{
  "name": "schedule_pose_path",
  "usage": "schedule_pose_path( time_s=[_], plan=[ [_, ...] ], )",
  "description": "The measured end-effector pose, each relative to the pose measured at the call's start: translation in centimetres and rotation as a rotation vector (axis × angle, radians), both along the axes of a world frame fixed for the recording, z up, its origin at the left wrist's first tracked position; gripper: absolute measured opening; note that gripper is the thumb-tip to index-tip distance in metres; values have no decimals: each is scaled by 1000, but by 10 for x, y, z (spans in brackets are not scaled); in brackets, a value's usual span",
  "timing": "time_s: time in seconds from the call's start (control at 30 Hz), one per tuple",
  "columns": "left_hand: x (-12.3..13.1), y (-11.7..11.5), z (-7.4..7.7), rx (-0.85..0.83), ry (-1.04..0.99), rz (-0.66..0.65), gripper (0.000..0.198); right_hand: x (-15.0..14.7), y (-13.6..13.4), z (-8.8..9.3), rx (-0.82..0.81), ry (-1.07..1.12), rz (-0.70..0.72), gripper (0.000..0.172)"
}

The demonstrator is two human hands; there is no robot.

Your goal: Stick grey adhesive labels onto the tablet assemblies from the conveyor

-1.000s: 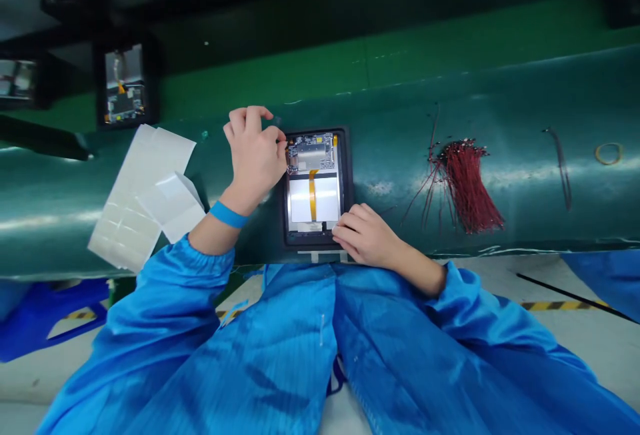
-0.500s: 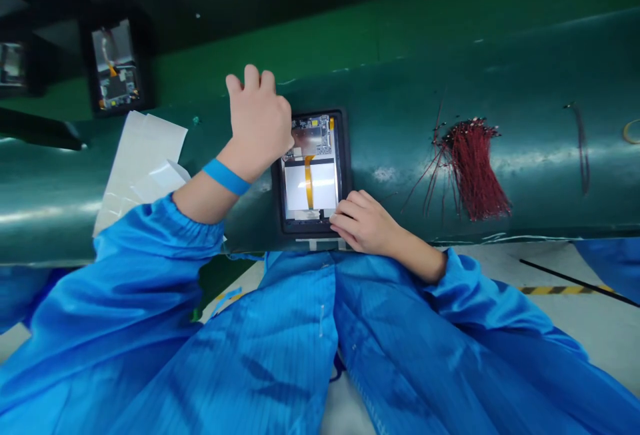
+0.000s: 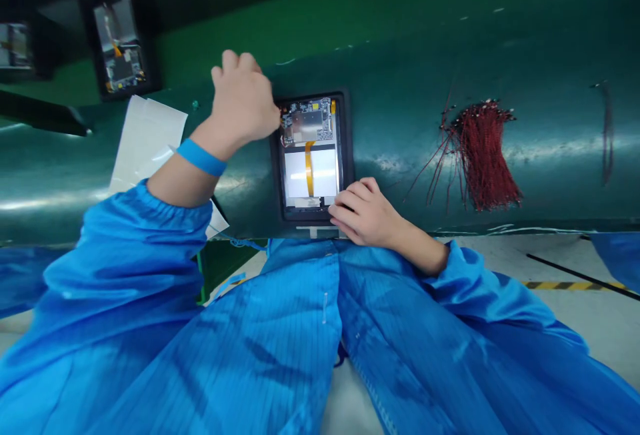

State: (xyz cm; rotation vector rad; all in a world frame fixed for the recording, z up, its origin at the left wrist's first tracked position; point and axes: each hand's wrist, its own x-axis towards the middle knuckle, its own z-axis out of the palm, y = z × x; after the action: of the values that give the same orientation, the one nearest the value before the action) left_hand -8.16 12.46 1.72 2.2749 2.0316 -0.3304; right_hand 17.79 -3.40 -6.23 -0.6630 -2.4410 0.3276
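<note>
two bare hands work at one open device (image 3: 323, 178), which lies flat on the green bench (image 3: 400, 108) straight in front of the person, inside a dark frame (image 3: 347, 155). taking the device as the clock's centre, the left hand (image 3: 245, 105) sits at 10 o'clock, its knuckles up and its fingers curled inward, the thumb side touching or just beside the corner of the circuit board (image 3: 307, 125). the fingertips are hidden, so i cannot tell whether they pinch anything. the right hand (image 3: 367, 211) is at 5 o'clock, fingers bent, tips resting on the lower corner; whether they clasp the rim or only press it, i cannot tell.

as i judge it, this detail work at the 10 o'clock corner goes well when the right hand braces only the rim, firmly enough to stop the device turning, with no weight on the white panel. the left hand would do best with small, light finger moves, clear of the board's parts and of the orange ribbon (image 3: 309, 171) running from the board toward 6 o'clock. a bundle of red wires (image 3: 487, 155) lies at 3 o'clock, well apart; pale sheets (image 3: 150, 125) lie at 9 o'clock, partly behind the left forearm.
</note>
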Motion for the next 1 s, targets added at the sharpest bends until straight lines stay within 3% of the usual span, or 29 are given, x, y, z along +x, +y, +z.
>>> schedule_pose_path(
  time_s=[0.07, 0.17, 0.23, 0.33, 0.43, 0.53, 0.67, 0.77, 0.87, 1.0],
  plan=[
    [-40, 0, -1, 2, -128, 142, 12, -3, -6, 5, 41, -41, 12, 22],
    [-104, -6, -3, 156, -255, 344, 10, -15, -14, 13, 119, -122, -11, 24],
    [-140, -13, -6, 256, -264, 359, 15, -26, -16, 17, 178, -141, -53, 29],
    [-174, -20, -15, 274, -297, 265, 18, -42, -3, 18, 239, -157, -117, 30],
    [-187, -21, -26, 245, -295, 201, 14, -56, 42, 13, 225, -257, -176, 24],
    [-188, -21, -32, 223, -288, 166, 7, -70, 113, 12, 126, -421, -226, 25],
    [-186, -28, -36, 217, -344, 113, 11, -84, 216, 23, 17, -522, -392, 39],
    [-186, -38, -38, 226, -378, 92, 11, -85, 266, 33, -10, -568, -505, 37],
    [-192, -45, -36, 233, -393, 106, 16, -88, 270, 39, 1, -504, -545, 42],
    [-222, -29, -16, 311, -371, 265, 25, -102, 221, 30, 49, -275, -407, 46]
  ],
)
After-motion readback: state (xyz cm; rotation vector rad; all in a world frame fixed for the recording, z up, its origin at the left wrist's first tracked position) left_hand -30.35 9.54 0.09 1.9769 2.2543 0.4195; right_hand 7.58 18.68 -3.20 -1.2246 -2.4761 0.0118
